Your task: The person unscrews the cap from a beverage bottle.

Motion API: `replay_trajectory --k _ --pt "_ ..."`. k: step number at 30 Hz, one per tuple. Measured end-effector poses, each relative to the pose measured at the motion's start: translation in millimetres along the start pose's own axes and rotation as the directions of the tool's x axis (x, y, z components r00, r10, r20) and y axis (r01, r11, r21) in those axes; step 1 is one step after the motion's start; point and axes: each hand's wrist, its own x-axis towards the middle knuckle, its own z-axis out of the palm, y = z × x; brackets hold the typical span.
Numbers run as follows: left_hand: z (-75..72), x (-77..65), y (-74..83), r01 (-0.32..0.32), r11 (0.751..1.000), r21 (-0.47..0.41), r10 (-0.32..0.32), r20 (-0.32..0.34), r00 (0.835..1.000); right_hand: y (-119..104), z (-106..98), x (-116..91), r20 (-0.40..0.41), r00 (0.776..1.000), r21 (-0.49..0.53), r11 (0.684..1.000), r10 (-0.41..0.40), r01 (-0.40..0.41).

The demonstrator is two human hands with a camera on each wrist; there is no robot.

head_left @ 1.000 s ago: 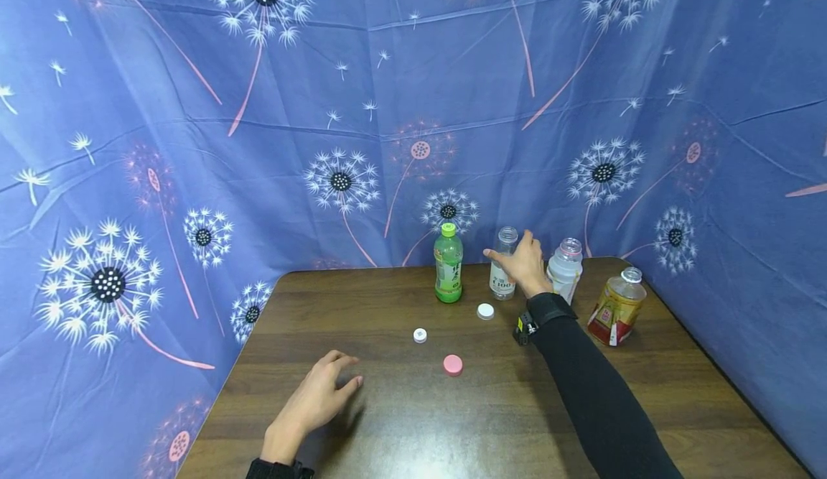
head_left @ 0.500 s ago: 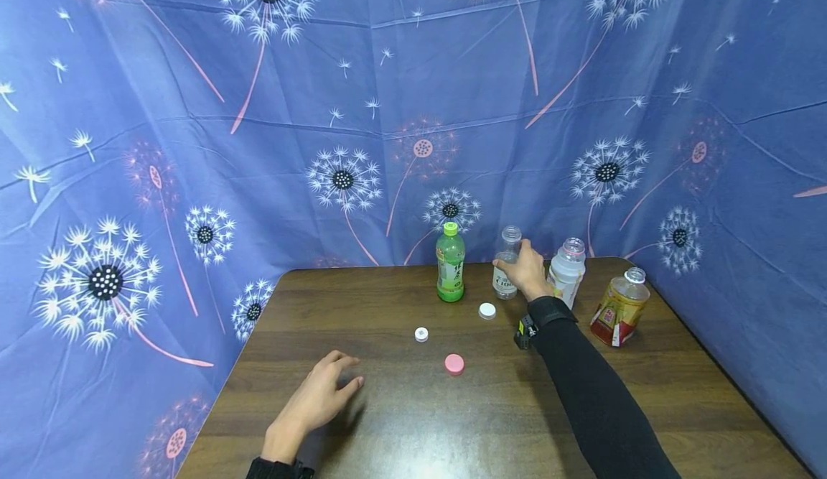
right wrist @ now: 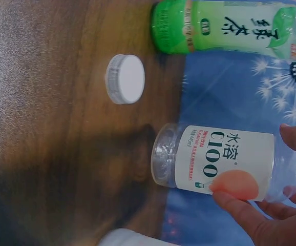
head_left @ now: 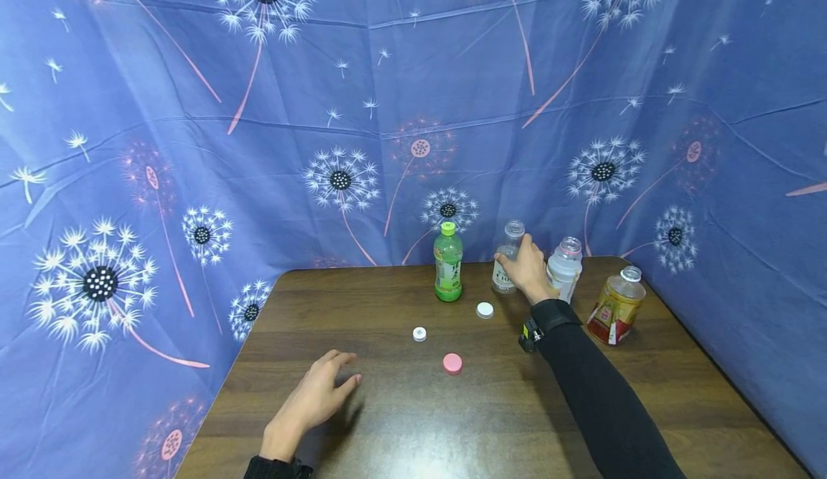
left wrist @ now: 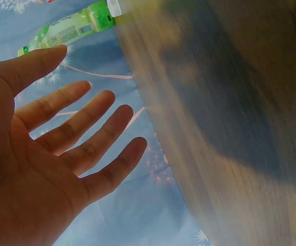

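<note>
In the head view my right hand [head_left: 528, 274] grips a clear plastic bottle [right wrist: 225, 163] with a white C100 label and an uncapped neck. Thumb and fingers lie on opposite sides of its upper part in the right wrist view. The bottle leans slightly; whether its base touches the table I cannot tell. Over the table's left part, my left hand [head_left: 314, 396] holds nothing, its fingers loosely spread. A white cap [head_left: 484, 310] lies just in front of the clear bottle. Nearer to me are a smaller white cap [head_left: 419, 334] and a pink cap [head_left: 452, 363].
Left of the gripped bottle stands a green tea bottle [head_left: 448, 267] with its green cap on. An uncapped white bottle [head_left: 564, 272] and an uncapped yellow-and-red labelled bottle [head_left: 617, 308] stand to the right. Patterned blue cloth [head_left: 388, 91] hangs behind the brown table [head_left: 362, 299].
My right hand has closed round the clear bottle, which has shifted slightly up and right in the head view and now leans a little. The left hand has stayed in place.
</note>
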Motion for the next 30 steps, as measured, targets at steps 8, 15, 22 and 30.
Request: replay_trajectory --k 8,15,22,30 --pt "2.8 0.0 -2.6 -0.002 1.000 0.000 0.002 -0.025 1.000 -10 -18 -11 -0.087 0.992 -0.018 0.996 -0.092 0.090" --pt "1.9 1.2 -1.6 0.011 1.000 0.014 -0.010 -0.052 0.999 -24 -44 -24 -0.136 0.979 0.005 0.988 -0.154 0.157" --pt "2.1 2.3 0.9 0.017 1.000 0.002 -0.017 -0.031 0.999 -36 -62 -41 -0.104 0.979 -0.009 0.984 -0.178 0.178" --pt "4.0 4.1 3.3 -0.007 0.999 -0.034 0.007 0.003 1.000 -45 -66 -65 -0.128 0.957 -0.049 0.965 -0.261 0.257"
